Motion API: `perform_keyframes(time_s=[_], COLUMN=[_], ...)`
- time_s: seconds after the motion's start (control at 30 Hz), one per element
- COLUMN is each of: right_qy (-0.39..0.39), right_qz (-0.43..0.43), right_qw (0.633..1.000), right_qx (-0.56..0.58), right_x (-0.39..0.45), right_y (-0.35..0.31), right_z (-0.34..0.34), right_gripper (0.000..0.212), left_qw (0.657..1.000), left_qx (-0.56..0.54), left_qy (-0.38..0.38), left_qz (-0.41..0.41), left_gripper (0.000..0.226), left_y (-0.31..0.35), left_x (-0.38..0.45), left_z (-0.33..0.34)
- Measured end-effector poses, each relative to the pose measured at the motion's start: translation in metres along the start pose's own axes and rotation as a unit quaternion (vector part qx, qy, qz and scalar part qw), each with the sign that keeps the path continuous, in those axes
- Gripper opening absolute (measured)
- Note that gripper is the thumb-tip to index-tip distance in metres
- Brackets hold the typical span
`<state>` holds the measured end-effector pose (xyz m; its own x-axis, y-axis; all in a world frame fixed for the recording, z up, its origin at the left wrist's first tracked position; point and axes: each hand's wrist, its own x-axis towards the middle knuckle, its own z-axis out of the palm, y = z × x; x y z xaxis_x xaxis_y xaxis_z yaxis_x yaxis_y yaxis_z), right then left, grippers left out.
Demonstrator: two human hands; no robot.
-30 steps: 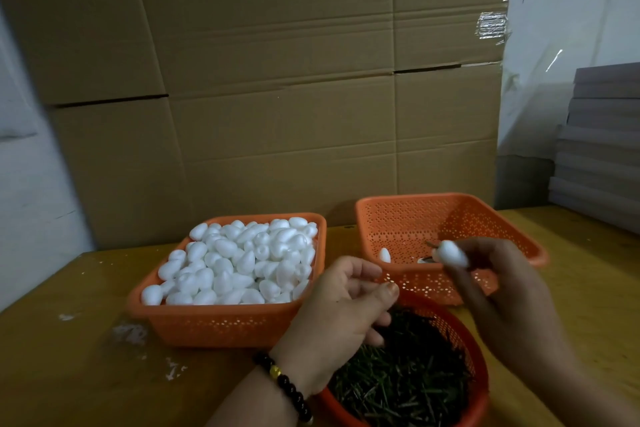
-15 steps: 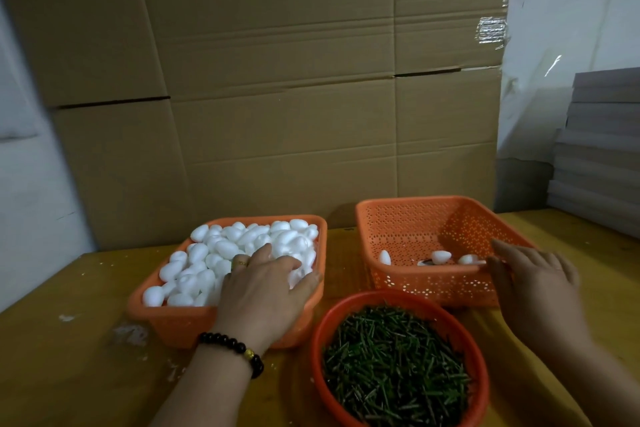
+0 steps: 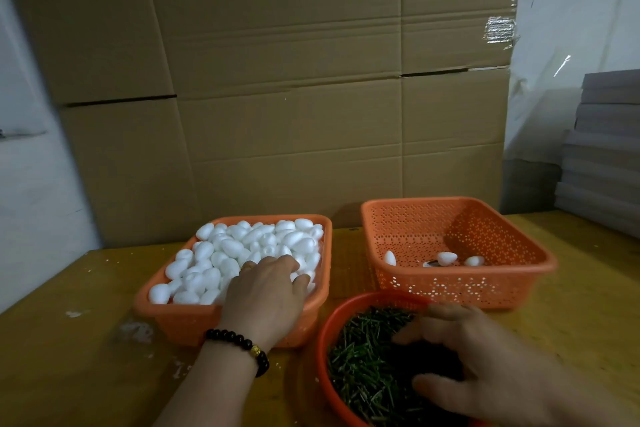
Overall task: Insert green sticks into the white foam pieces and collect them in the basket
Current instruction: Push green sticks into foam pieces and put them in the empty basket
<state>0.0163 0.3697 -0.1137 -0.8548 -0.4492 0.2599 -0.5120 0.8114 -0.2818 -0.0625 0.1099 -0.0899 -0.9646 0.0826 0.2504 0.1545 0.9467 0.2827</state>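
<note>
A: Hands first. The left hand (image 3: 266, 291) lies palm down on the foam (image 3: 242, 253) in the left tray (image 3: 180, 319), fingers bent over the pieces; I cannot tell whether it has one pinched. The right hand (image 3: 485, 367) is spread over the sticks (image 3: 360, 361) in the round bowl (image 3: 323, 340), fingertips down among them, holding nothing that I can see.

B: So how should this go?

A: I'd take one foam piece and one stick, not a clump, and bring them together above the bowl.

B: And the basket (image 3: 460, 288)?

A: Just behind the bowl, a few finished pieces (image 3: 446, 258) in it. Its near wall stands high, so lift over it. Bowl and tray rims sit close; open surface (image 3: 69, 357) lies left.
</note>
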Motion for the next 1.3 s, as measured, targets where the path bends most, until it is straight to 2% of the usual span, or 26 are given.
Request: perform_keyframes(time_s=[0.2, 0.37, 0.53, 0.67, 0.83, 1.07, 1.2, 1.3], right_qy=[-0.045, -0.052, -0.055, -0.003, 0.057, 0.089, 0.097, 0.125], right_qz=[-0.020, -0.031, -0.042, -0.048, -0.040, -0.035, -0.053, -0.054], right_qw=[0.998, 0.998, 0.996, 0.998, 0.997, 0.994, 0.992, 0.988], right_qx=[-0.039, 0.009, 0.056, 0.037, 0.015, 0.062, 0.063, 0.077], right_x=[-0.001, 0.002, 0.006, 0.006, 0.003, 0.004, 0.004, 0.003], right_y=[0.001, 0.004, -0.001, -0.002, -0.008, -0.012, -0.013, -0.015], right_z=[0.012, 0.010, 0.005, 0.006, 0.006, 0.006, 0.007, 0.008], right_gripper=[0.049, 0.042, 0.029, 0.035, 0.030, 0.016, 0.027, 0.028], left_qw=[1.000, 0.997, 0.996, 0.985, 0.943, 0.926, 0.913, 0.899], left_qx=[-0.024, -0.070, -0.082, -0.163, -0.328, -0.376, -0.408, -0.438], left_qy=[0.013, 0.031, 0.040, 0.052, 0.052, 0.037, 0.025, 0.013], left_qz=[-0.003, -0.010, -0.002, 0.017, 0.027, 0.020, 0.014, 0.021], left_gripper=[0.036, 0.032, 0.038, 0.036, 0.018, 0.017, 0.023, 0.033], left_y=[-0.005, -0.005, -0.002, 0.004, 0.016, 0.027, 0.027, 0.029], left_x=[0.002, 0.003, 0.003, 0.001, -0.006, -0.010, -0.010, -0.011], left_z=[0.001, 0.003, 0.001, -0.004, -0.013, -0.006, -0.003, -0.004])
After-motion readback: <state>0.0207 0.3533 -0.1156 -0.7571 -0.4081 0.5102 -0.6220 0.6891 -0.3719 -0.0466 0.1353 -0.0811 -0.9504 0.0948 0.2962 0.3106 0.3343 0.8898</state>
